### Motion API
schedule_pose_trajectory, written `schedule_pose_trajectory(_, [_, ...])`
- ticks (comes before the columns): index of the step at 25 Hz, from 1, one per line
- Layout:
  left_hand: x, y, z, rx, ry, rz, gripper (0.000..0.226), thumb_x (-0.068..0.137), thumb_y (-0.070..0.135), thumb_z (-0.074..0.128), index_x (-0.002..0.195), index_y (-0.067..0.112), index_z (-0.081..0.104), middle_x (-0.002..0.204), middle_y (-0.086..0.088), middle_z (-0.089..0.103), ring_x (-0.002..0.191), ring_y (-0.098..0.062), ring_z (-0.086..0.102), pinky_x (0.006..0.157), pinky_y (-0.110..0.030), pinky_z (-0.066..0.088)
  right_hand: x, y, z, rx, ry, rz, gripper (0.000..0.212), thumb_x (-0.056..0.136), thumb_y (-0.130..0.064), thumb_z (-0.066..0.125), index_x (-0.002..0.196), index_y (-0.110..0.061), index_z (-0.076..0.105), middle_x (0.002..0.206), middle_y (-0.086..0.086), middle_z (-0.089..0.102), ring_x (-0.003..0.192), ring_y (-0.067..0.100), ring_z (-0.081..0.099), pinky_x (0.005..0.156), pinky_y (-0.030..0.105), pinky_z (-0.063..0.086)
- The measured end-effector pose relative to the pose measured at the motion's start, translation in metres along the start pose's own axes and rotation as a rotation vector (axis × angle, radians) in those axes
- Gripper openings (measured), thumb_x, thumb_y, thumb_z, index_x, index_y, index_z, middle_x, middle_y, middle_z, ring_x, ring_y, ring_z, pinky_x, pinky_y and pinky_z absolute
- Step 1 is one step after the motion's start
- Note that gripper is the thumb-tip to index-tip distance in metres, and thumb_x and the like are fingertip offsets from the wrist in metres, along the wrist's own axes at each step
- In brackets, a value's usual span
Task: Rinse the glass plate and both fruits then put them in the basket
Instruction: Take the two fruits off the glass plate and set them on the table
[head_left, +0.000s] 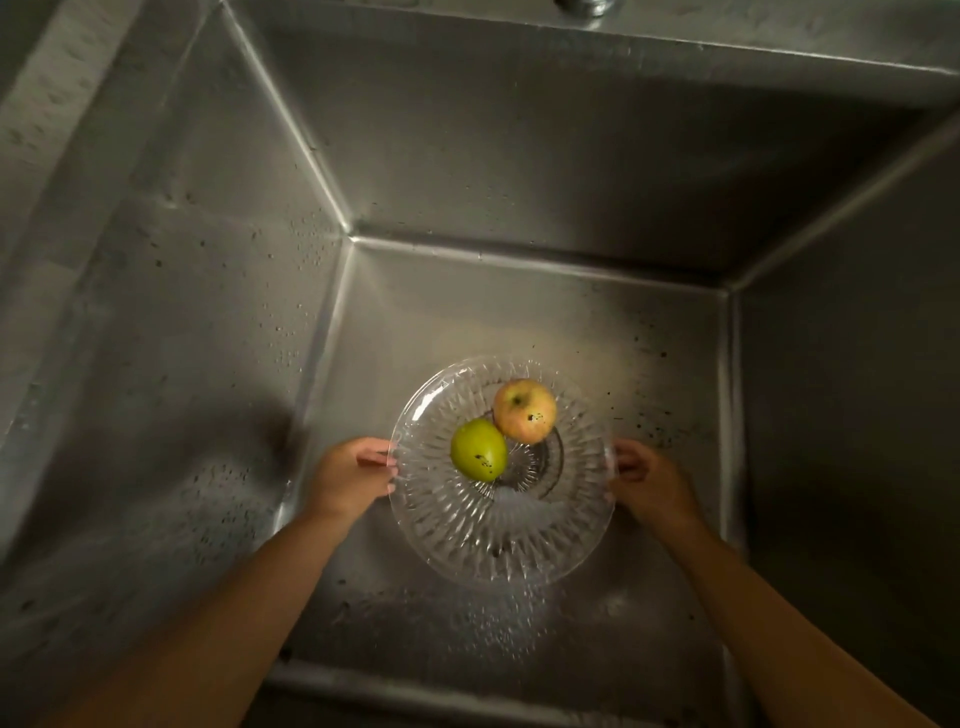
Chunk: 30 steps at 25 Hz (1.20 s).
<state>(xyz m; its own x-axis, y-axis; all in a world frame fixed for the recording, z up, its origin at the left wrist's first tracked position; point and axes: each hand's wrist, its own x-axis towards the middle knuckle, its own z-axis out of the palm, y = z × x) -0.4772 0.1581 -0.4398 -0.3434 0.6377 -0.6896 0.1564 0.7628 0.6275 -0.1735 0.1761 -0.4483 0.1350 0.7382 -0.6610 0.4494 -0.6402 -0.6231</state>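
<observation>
Glass plate (498, 540) low in the sink (519, 312) — left hand (348, 480) and right hand (649, 486) pinch opposite rims, green fruit (478, 450) and apple (524, 410) centred between, equally near.

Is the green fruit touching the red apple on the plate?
Touching. In the head view, the green fruit meets the red apple with no gap, on the glass plate.

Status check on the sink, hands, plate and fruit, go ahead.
Left hand and right hand gripping plate by opposite rims, over sink. Green fruit and apple on plate, touching. No water seen running. Nothing in the way; basket not in view.
</observation>
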Motion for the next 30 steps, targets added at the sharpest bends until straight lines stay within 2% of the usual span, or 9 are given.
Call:
schedule_pose_trajectory(4, [-0.007, 0.017, -0.002, 0.126, 0.105, 0.226, 0.062, 0.07, -0.007, 0.071, 0.127, 0.006, 0.05, 0.101, -0.005, 0.054, 0.079, -0.016, 0.055, 0.059, -0.01, 0.047, -0.001, -0.025, -0.008, -0.131, 0.077, -0.2, 0.064, 0.072, -0.011, 0.075, 0.13, -0.017, 0.05, 0.11, 0.002, 0.057, 0.079, 0.007, 0.055, 0.063, 0.016, 0.044])
schedule_pose_trajectory(6, [-0.013, 0.023, 0.004, 0.278, -0.075, 0.379, 0.078, 0.067, 0.0, 0.074, 0.134, 0.023, 0.042, 0.12, 0.0, 0.045, 0.097, -0.014, 0.053, 0.068, -0.016, 0.048, 0.0, -0.045, -0.004, -0.101, -0.01, -0.331, 0.08, 0.07, -0.006, 0.076, 0.138, -0.026, 0.04, 0.118, -0.002, 0.049, 0.091, 0.008, 0.054, 0.067, 0.012, 0.049])
schedule_pose_trajectory(9, [-0.014, 0.025, 0.023, 0.371, -0.375, 0.467, 0.095, 0.066, 0.007, 0.076, 0.135, 0.047, 0.024, 0.13, 0.009, 0.034, 0.116, -0.012, 0.046, 0.079, -0.026, 0.053, 0.007, -0.062, 0.013, -0.131, -0.217, -0.387, 0.097, 0.066, -0.003, 0.078, 0.142, -0.038, 0.028, 0.124, -0.009, 0.04, 0.108, 0.008, 0.048, 0.086, 0.018, 0.051])
schedule_pose_trajectory(12, [-0.009, 0.02, 0.038, 0.471, -0.46, 0.581, 0.091, 0.068, 0.006, 0.075, 0.14, 0.034, 0.028, 0.134, 0.006, 0.036, 0.124, -0.016, 0.042, 0.093, -0.035, 0.051, 0.016, -0.06, 0.024, -0.225, -0.286, -0.48, 0.095, 0.065, -0.003, 0.078, 0.143, -0.031, 0.03, 0.133, -0.002, 0.042, 0.117, 0.015, 0.048, 0.096, 0.029, 0.051])
schedule_pose_trajectory(14, [-0.006, 0.015, 0.043, 0.47, -0.399, 0.612, 0.081, 0.069, 0.006, 0.074, 0.137, 0.029, 0.038, 0.134, 0.0, 0.044, 0.119, -0.017, 0.048, 0.089, -0.034, 0.054, 0.02, -0.056, 0.03, -0.231, -0.262, -0.518, 0.087, 0.065, -0.002, 0.077, 0.139, -0.024, 0.038, 0.136, 0.004, 0.046, 0.119, 0.02, 0.051, 0.097, 0.036, 0.051])
schedule_pose_trajectory(18, [-0.005, 0.011, 0.046, 0.346, -0.234, 0.552, 0.062, 0.064, 0.016, 0.08, 0.118, 0.031, 0.052, 0.113, 0.001, 0.058, 0.097, -0.013, 0.06, 0.074, -0.011, 0.051, 0.023, -0.056, 0.035, -0.186, -0.168, -0.5, 0.075, 0.062, -0.008, 0.081, 0.127, -0.025, 0.049, 0.119, -0.005, 0.054, 0.109, 0.016, 0.055, 0.088, 0.025, 0.05])
schedule_pose_trajectory(20, [-0.008, 0.011, 0.043, 0.236, -0.204, 0.454, 0.06, 0.062, 0.019, 0.082, 0.11, 0.039, 0.052, 0.109, 0.002, 0.06, 0.091, -0.007, 0.061, 0.067, -0.007, 0.049, 0.022, -0.06, 0.035, -0.124, -0.163, -0.421, 0.073, 0.059, -0.009, 0.083, 0.123, -0.026, 0.051, 0.116, -0.002, 0.056, 0.104, 0.016, 0.057, 0.085, 0.025, 0.052])
schedule_pose_trajectory(25, [-0.034, 0.035, 0.025, -0.016, -0.111, 0.322, 0.057, 0.052, 0.027, 0.082, 0.095, 0.051, 0.054, 0.101, 0.005, 0.062, 0.093, -0.016, 0.063, 0.077, -0.046, 0.058, -0.001, -0.085, 0.025, 0.141, -0.191, -0.301, 0.066, 0.061, -0.005, 0.082, 0.113, -0.031, 0.051, 0.103, -0.006, 0.058, 0.095, 0.015, 0.061, 0.066, 0.015, 0.051])
schedule_pose_trajectory(30, [-0.084, 0.099, -0.025, -0.195, -0.012, 0.385, 0.056, 0.046, 0.031, 0.078, 0.096, 0.042, 0.055, 0.107, -0.001, 0.066, 0.091, -0.018, 0.064, 0.081, -0.046, 0.056, -0.059, -0.159, 0.015, 0.305, -0.22, -0.442, 0.062, 0.064, 0.006, 0.078, 0.11, -0.028, 0.054, 0.101, -0.001, 0.063, 0.083, 0.007, 0.067, 0.064, 0.011, 0.053])
